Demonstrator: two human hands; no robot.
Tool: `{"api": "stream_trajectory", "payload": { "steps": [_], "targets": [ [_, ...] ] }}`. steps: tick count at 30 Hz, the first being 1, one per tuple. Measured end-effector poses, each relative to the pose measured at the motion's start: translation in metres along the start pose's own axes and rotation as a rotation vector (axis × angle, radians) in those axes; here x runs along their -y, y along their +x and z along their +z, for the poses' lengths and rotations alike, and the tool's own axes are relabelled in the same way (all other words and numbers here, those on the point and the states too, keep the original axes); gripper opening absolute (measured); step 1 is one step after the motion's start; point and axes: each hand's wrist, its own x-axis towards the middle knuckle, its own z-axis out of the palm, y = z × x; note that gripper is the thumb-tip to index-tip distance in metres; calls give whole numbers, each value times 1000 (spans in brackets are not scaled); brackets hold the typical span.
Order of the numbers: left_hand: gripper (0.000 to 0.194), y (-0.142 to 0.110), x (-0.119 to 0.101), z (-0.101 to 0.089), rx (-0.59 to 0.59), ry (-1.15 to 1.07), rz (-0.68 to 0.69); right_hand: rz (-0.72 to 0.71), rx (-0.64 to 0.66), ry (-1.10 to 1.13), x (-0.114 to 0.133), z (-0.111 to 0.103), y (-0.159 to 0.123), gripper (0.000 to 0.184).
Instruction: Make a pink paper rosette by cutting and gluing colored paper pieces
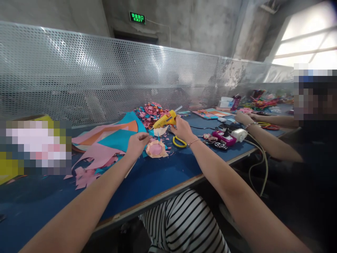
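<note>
A yellow hot glue gun (165, 119) is gripped in my right hand (183, 130), its nozzle pointing left and down. Just beyond its tip, my left hand (138, 143) has thumb and fingers pinched together; whatever is between them is too small to make out. Below the nozzle lies a round paper piece (156, 149), with a pink centre and a pale peach rim of folded petals. My left fingertips are close beside its upper left edge; I cannot tell whether they touch it. Yellow-handled scissors (179, 142) lie under my right wrist.
Pink, orange and blue paper sheets (118, 135) and scraps spread at left. A pile of cut pieces (152, 111) stands behind. A purple power strip (223, 137) with cords is to the right. A co-worker's arms (273, 140) reach over the table further right. A perforated metal screen (110, 77) runs behind.
</note>
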Motion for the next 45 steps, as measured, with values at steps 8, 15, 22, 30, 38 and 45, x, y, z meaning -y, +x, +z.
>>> {"api": "stream_trajectory", "payload": {
  "steps": [8, 15, 22, 30, 38, 45],
  "targets": [
    [23, -2, -5, -2, -5, -4, -3, 19, 40, -26, 1, -1, 0, 27],
    [29, 1, 1, -4, -16, -16, 20, 51, 134, -42, 5, 1, -1, 31],
    [35, 2, 6, -5, -48, -7, 27, 502, 164, 91, -42, 13, -3, 36],
    [34, 1, 2, -4, -31, -55, 5, 348, -28, 242, -28, 4, 0, 37],
    [33, 0, 3, -3, -1, -103, -17, 98, -1, 90, 6, -1, -1, 33],
    [36, 1, 5, -3, -7, -87, -4, 66, 11, 88, 2, 1, -1, 31]
  ]
}}
